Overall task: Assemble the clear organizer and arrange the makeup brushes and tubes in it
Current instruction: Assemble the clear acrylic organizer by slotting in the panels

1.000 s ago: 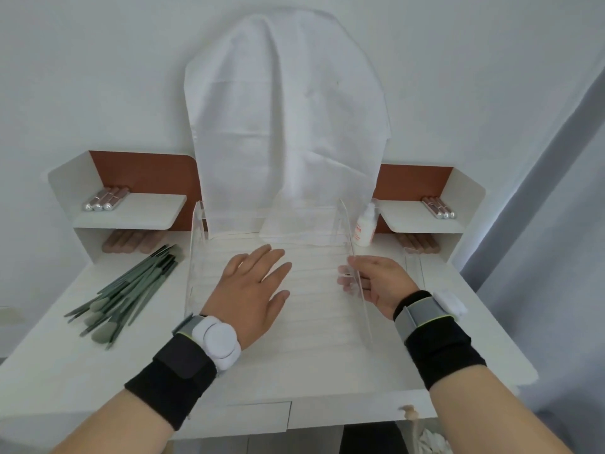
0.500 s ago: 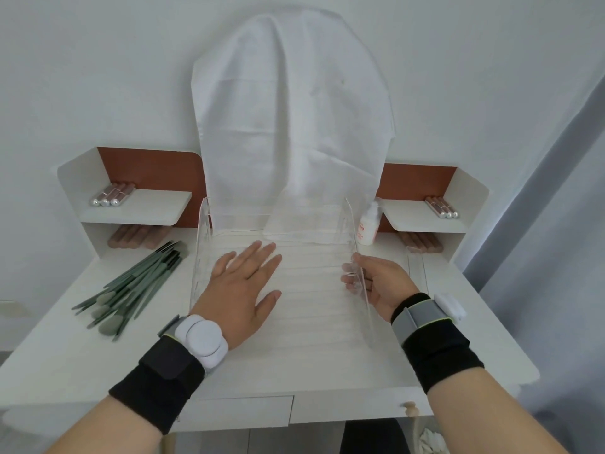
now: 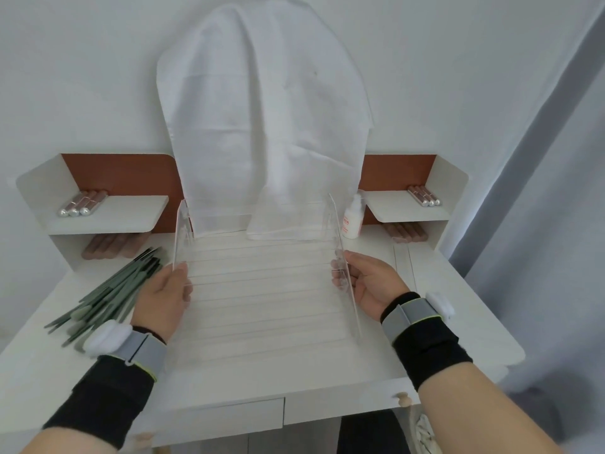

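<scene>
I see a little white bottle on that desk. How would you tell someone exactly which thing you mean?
Find the white cloth draped at the back of the desk. Just right of its lower edge, before the right shelf, stands the small white bottle. It alone stands upright and carries red print.

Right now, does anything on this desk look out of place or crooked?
Little stands out. The green brushes lie in a loose, fanned heap at the left rather than lined up. A white cloth drapes over something at the back, hiding it. Both hands grip the clear organizer by its sides.

Left forearm: black fabric sleeve [image 3: 98, 393], grey strap, white oval pod [image 3: 106, 335]
Right forearm: matching black sleeve [image 3: 430, 355], grey band, white pod [image 3: 440, 304]
</scene>
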The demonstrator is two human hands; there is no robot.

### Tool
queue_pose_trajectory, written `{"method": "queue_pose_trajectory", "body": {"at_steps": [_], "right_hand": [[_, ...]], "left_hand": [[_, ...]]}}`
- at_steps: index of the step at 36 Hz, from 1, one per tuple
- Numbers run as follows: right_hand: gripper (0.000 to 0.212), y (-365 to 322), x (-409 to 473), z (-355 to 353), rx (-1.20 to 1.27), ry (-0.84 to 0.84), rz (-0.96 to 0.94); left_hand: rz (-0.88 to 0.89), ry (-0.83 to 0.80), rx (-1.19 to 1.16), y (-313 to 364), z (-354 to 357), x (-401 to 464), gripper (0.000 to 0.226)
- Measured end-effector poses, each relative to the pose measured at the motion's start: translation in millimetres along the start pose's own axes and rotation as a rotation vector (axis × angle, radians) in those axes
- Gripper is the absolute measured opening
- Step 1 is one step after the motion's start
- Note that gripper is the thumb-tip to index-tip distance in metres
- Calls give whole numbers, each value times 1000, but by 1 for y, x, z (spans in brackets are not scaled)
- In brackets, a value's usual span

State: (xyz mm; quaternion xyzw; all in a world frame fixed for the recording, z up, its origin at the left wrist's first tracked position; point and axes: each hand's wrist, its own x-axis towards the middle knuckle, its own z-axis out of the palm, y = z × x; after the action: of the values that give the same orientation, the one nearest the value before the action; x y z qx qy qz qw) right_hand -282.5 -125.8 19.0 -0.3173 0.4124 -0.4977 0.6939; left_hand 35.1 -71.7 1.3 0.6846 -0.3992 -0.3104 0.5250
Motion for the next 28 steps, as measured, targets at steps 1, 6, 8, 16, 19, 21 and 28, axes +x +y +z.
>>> {"method": "queue_pose_trajectory", "body": {"at_steps": [1, 6, 8, 16, 19, 21, 28], "right_hand": [[28, 0, 0, -1, -1, -5, 1], [25, 2, 0, 0, -70, 2, -7], [30, 3, 2, 1, -78, 12, -10], [33, 6, 4, 2, -66, 36, -38], [29, 7, 5, 4, -10, 102, -18], [32, 5, 5, 4, 28, 126, 11], [29, -2, 2, 7, 31, 80, 50]], "left_hand": [[4, -7, -3, 0, 0, 0, 46], [-4, -26, -141, -2, 1, 1, 34], [1, -33, -156, -5, 1, 1, 34], [-35, -52, -325, -8, -1, 1, 19], [-39, -48, -404, -6, -1, -3, 13], [-35, -39, -436, -5, 0, -5, 12], [-134, -83, -591, -2, -5, -2, 19]]}}
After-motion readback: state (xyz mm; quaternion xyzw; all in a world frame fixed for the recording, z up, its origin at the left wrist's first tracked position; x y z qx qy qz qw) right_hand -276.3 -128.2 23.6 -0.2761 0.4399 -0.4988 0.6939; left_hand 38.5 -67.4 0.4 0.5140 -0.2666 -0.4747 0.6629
